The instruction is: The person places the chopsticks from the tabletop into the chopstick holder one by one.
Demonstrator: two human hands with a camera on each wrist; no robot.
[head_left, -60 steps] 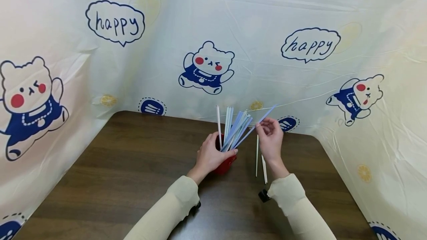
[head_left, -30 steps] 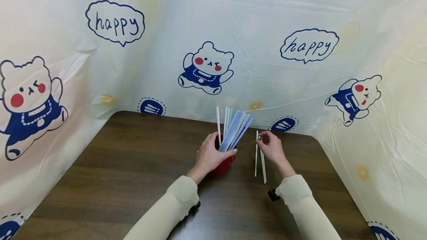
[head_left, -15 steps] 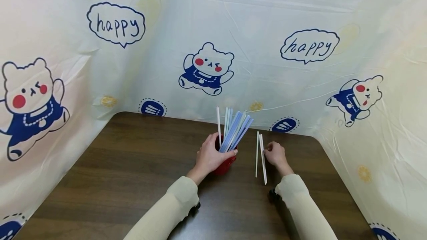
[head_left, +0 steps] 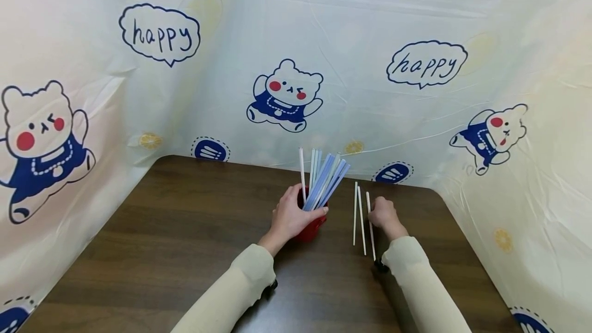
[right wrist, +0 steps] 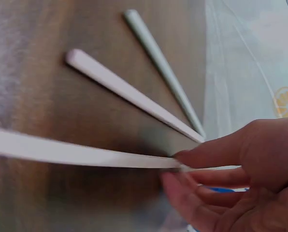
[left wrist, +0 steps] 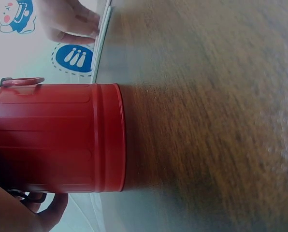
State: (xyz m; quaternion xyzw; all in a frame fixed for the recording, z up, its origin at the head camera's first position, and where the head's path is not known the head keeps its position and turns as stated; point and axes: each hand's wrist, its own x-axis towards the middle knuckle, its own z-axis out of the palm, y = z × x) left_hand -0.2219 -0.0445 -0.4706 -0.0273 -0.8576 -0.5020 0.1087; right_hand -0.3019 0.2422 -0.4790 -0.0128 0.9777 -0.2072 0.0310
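My left hand (head_left: 292,215) grips a small red bucket (left wrist: 52,140) with ring handles, which stands upright on the table. Several blue, pale and white straws (head_left: 327,181) lean out of its mouth. To the right, my right hand (head_left: 385,216) pinches a white straw (right wrist: 76,152) between thumb and fingers, close over the tabletop. Left of that straw lie two more: a pinkish-white straw (right wrist: 129,94) and a pale green straw (right wrist: 163,67), their far ends close together. Part of the bucket is hidden behind my left hand in the head view.
The dark wooden table (head_left: 185,230) has its back edge against a pale curtain (head_left: 361,24) printed with cartoon bears. The curtain also hangs along the left and right sides. A black wrist camera (head_left: 380,266) sits below my right sleeve.
My right hand has left a blue straw with the bundle in the bucket and come down to the loose straws. It has pulled a white one rightward, apart from the others. The left hand stays put.
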